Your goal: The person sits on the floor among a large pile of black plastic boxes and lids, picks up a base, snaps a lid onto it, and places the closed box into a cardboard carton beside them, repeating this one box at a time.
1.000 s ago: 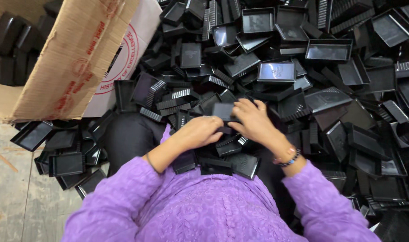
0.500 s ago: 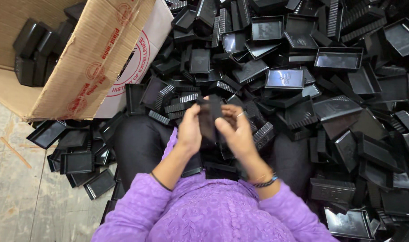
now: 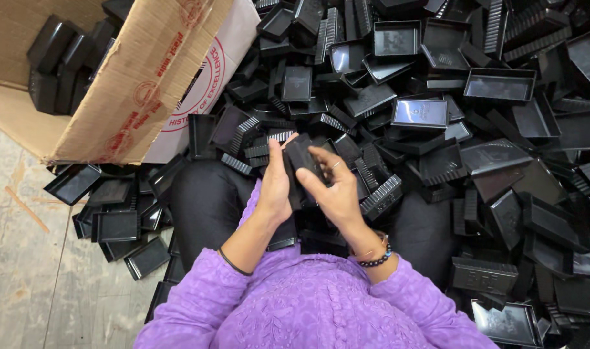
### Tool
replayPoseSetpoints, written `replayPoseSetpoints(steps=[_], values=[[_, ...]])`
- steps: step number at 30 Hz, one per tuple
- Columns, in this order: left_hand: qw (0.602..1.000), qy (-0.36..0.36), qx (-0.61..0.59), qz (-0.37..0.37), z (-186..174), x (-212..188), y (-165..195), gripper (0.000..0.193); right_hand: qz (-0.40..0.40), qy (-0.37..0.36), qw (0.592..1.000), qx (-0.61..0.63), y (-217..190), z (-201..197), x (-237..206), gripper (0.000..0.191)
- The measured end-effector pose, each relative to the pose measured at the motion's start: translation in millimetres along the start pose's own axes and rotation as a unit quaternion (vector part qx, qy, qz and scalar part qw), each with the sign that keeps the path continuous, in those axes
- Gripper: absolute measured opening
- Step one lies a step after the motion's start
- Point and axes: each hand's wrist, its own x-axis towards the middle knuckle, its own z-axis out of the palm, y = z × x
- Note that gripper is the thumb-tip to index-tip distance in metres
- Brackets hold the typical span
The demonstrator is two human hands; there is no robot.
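Both hands had risen from the heap since a second earlier, when they were pressed down among the trays; now they were lifted in front of the chest. Between them stood a small stack of black rectangular plastic trays (image 3: 302,163), held upright above the lap. Left hand (image 3: 275,184) was clasped round the stack's left side, fingers curled onto it, while right hand (image 3: 335,187) gripped its right side, thumb and fingers closed on the edge.

Across the far and right of the scene spread a deep heap of loose black plastic trays (image 3: 501,129), some shiny side up, some showing ribbed edges. At the far left lay a brown cardboard box with red printing (image 3: 140,84), tipped open, with more black trays inside. Near left, bare grey concrete floor (image 3: 23,271) showed, scuffed and streaked, with a few trays scattered at its edge. Purple embroidered sleeves (image 3: 198,304) filled the near edge.
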Motion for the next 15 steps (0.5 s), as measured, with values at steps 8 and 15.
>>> replayPoseSetpoints(steps=[8, 15], values=[[0.986, 0.157, -0.014, -0.053, 2.2, 10.8, 0.5, 0.066, -0.192, -0.04, 0.958, -0.208, -11.9, 4.0, -29.7, 0.064], [0.993, 0.028, 0.075, 0.09, -25.2, -1.3, 10.9, 0.048, -0.013, -0.085, 0.976, -0.201, -20.9, -4.6, -40.8, 0.051]])
